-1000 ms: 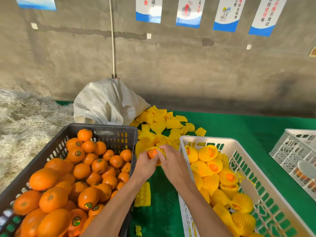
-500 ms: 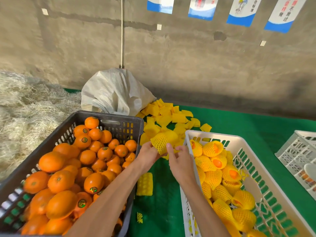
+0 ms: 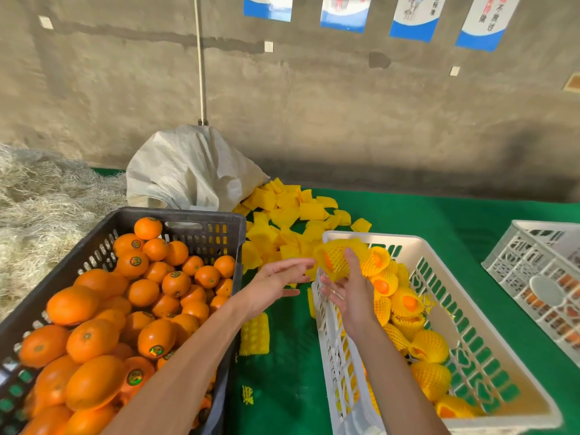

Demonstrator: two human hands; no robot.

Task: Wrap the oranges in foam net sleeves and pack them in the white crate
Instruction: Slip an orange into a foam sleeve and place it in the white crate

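Far left, a heap of pale straw (image 3: 37, 215) lies against the concrete wall. Next to it stands a dark crate (image 3: 201, 216) piled with bare oranges (image 3: 94, 337), many carrying small round stickers. Behind its far rim slumps a white woven sack (image 3: 188, 171), with a thin pole (image 3: 201, 58) rising up the wall just behind it.

The left arm reaches over the dark crate's right wall. The left hand (image 3: 276, 282) hangs above the green tabletop (image 3: 423, 215), fingers straight and spread; its grip is released and it holds nothing. Below it, on the green cover between the 2 crates, lies 1 flat foam sleeve (image 3: 255, 334), and nearer the camera a small yellow scrap (image 3: 248, 395).

Beyond the hands, a loose pile of yellow foam net sleeves (image 3: 282, 211) spills from the sack's mouth toward the white crate's far-left corner.

The right hand (image 3: 351, 296) is turned palm up over the left rim of the white crate (image 3: 326, 324). A wrapped orange (image 3: 334, 260) sits at its fingertips, orange skin showing through the open end of the sleeve. The fingers look nearly straight beneath it; whether they grasp it or merely touch it I cannot tell.

Inside the white crate, wrapped oranges (image 3: 405, 306) lie along the middle and near end, with green showing through the slotted walls.

At the far right stands a second white crate (image 3: 533, 246), well apart. Along the top of the wall hang 4 blue-and-white posters (image 3: 345, 11).
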